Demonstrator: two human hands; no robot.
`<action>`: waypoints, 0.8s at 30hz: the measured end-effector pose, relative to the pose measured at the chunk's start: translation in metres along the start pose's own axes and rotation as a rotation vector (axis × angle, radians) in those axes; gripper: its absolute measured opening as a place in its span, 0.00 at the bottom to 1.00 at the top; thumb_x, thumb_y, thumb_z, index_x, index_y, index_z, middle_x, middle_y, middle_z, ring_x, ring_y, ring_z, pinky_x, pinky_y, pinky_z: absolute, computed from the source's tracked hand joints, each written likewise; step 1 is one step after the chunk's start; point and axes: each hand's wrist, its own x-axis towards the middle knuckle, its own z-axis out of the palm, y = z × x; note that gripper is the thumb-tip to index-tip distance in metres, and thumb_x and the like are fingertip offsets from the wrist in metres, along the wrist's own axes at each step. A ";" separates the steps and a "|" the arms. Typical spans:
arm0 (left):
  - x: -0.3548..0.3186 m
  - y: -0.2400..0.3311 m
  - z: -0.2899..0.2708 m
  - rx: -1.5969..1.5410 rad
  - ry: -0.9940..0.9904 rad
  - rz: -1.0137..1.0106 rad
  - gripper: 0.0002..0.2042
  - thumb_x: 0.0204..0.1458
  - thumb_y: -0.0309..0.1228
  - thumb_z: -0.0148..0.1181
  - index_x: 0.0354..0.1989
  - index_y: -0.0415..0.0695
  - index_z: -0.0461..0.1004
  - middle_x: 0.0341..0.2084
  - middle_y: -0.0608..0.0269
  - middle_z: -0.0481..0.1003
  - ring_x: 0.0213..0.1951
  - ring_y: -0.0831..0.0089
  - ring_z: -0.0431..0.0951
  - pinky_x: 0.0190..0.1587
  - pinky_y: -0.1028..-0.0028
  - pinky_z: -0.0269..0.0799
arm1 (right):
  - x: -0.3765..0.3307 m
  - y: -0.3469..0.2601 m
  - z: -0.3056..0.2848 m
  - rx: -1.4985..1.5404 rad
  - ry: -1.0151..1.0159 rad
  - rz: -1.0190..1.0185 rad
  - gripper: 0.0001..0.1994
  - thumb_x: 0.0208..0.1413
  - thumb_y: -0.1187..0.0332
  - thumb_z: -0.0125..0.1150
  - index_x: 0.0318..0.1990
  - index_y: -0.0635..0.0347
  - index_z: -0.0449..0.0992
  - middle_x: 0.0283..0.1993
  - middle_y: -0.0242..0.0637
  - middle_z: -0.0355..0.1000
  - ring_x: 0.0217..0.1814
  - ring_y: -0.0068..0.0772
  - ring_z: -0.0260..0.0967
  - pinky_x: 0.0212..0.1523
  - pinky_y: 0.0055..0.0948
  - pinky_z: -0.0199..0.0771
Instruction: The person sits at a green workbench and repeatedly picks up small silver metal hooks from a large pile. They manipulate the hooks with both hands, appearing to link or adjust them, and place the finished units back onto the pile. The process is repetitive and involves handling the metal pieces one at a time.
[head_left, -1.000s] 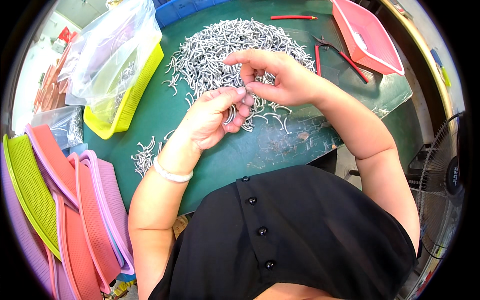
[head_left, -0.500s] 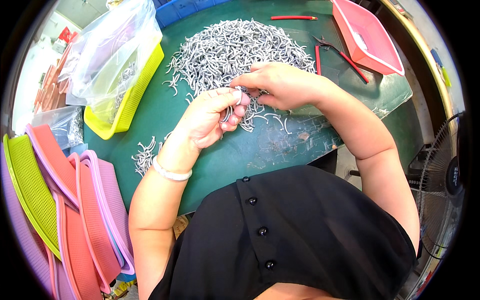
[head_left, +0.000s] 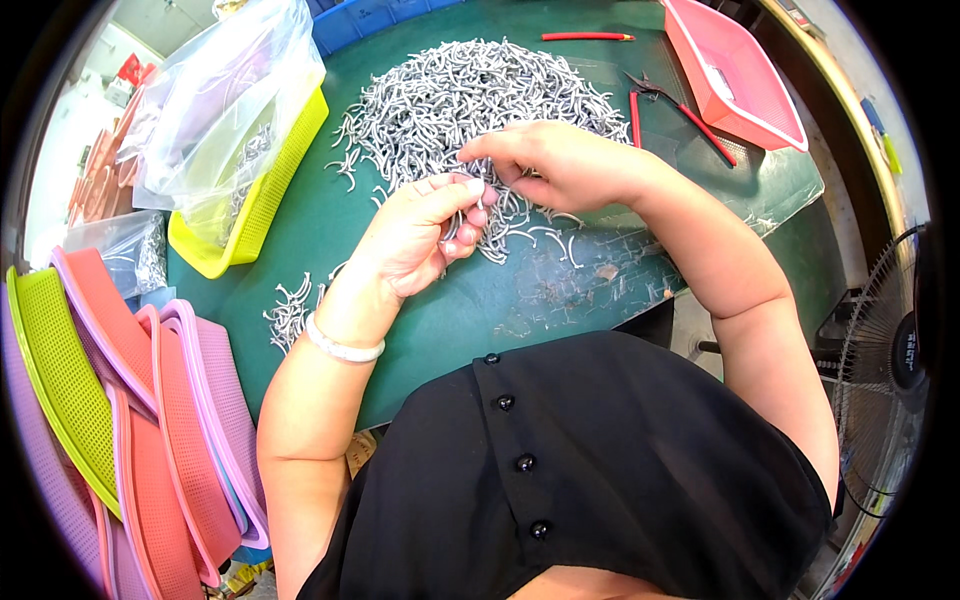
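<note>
A big heap of short, curved grey pieces [head_left: 480, 90], like bent metal pins, lies on the green tabletop. At its near edge my left hand [head_left: 425, 225] is closed, palm turned up, around a few of these curved pieces [head_left: 458, 222]. One piece sticks up at the thumb and fingertips. My right hand [head_left: 560, 168] hovers palm down over the heap's near right part, close to the left fingertips. Its index finger and thumb are apart; the other fingers are partly hidden beneath the hand. A smaller group of the same pieces [head_left: 291, 312] lies beside my left forearm.
A yellow-green basket [head_left: 285, 150] lined with a clear bag [head_left: 215, 90] stands at left, above stacked coloured baskets [head_left: 190, 430]. Red-handled pliers [head_left: 690, 115] and a red-handled tool [head_left: 587, 36] lie near a pink basket [head_left: 735, 80]. A fan [head_left: 890, 350] stands at right.
My right hand has shifted slightly, its index finger now reaching straighter toward the left fingertips. My left hand stays nearly in place, with a piece now showing upright at its fingertips.
</note>
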 end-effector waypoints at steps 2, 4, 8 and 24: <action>0.000 0.000 0.001 0.001 0.030 0.024 0.05 0.50 0.28 0.52 0.30 0.40 0.71 0.19 0.67 0.69 0.18 0.82 0.65 0.18 0.86 0.59 | 0.001 0.002 -0.002 0.072 -0.016 0.037 0.24 0.40 0.81 0.50 0.50 0.61 0.64 0.25 0.35 0.65 0.29 0.35 0.65 0.34 0.31 0.66; 0.001 0.000 0.002 0.006 0.064 0.059 0.04 0.49 0.27 0.53 0.30 0.40 0.70 0.20 0.66 0.69 0.19 0.82 0.66 0.18 0.85 0.60 | 0.001 0.002 -0.004 0.128 -0.020 0.066 0.25 0.39 0.81 0.49 0.51 0.60 0.63 0.24 0.33 0.64 0.27 0.32 0.64 0.32 0.29 0.66; 0.001 -0.001 0.003 0.032 0.104 0.103 0.03 0.48 0.26 0.54 0.30 0.41 0.69 0.22 0.65 0.70 0.20 0.80 0.67 0.20 0.84 0.61 | 0.000 0.001 -0.005 0.194 0.011 0.065 0.27 0.39 0.82 0.49 0.53 0.58 0.63 0.23 0.31 0.63 0.26 0.26 0.62 0.30 0.25 0.65; 0.001 0.000 0.006 0.103 0.095 0.161 0.02 0.46 0.23 0.51 0.29 0.42 0.69 0.23 0.65 0.70 0.23 0.79 0.68 0.23 0.82 0.63 | 0.000 -0.002 -0.006 0.302 0.080 0.023 0.28 0.39 0.84 0.48 0.53 0.58 0.62 0.23 0.29 0.62 0.25 0.22 0.59 0.29 0.22 0.63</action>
